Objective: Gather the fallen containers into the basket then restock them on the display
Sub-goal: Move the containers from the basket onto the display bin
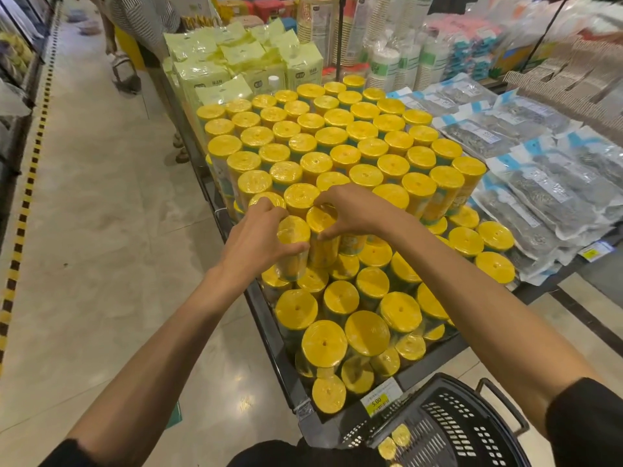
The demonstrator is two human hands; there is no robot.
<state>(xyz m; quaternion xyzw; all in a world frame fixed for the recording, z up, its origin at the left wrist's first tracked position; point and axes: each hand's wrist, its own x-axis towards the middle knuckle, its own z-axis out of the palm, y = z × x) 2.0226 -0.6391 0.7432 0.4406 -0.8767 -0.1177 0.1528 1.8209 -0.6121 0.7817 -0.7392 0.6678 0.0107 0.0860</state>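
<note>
Yellow-lidded clear containers (337,156) stand packed in two tiers on a black display table (269,335). My left hand (256,241) grips one yellow-lidded container (292,246) at the front edge of the upper tier. My right hand (350,210) holds the neighbouring container (322,237) by its lid and side. Both containers are upright and touch each other. A black plastic basket (465,423) hangs at my lower right, with a few yellow-lidded containers (394,441) lying inside it.
Pale yellow packs (236,62) are stacked behind the containers. Clear bags of dark goods (526,170) lie on the right. A price tag (379,401) is on the table's front edge. A person (141,25) stands in the aisle at the far left, on beige tiles.
</note>
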